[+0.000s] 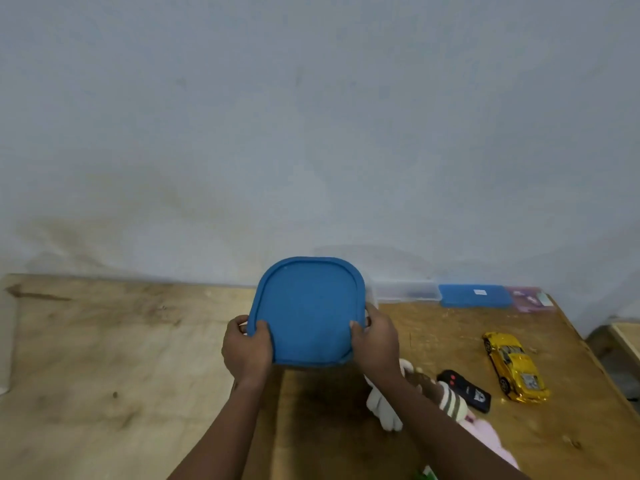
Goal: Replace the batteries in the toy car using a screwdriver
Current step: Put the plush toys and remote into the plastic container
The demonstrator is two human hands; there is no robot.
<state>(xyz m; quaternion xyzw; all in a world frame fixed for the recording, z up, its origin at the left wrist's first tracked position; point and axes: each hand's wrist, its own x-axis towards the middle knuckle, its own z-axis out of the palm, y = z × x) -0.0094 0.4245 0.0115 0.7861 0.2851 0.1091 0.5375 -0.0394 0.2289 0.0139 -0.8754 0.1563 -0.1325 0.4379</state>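
A container with a blue lid [308,310] is held above the wooden table [121,358]. My left hand [247,348] grips its left edge and my right hand [375,341] grips its right edge, thumbs on top of the lid. A shiny yellow toy car [514,367] lies on the table to the right, apart from both hands. Next to it lies a black remote control [465,389] with red buttons. No screwdriver or batteries can be seen.
A soft toy [388,407] with white legs and a striped part lies under my right forearm. Along the wall stand a clear box [405,291], a blue case [476,296] and a purple pack [530,297]. The table's right edge drops off near the car.
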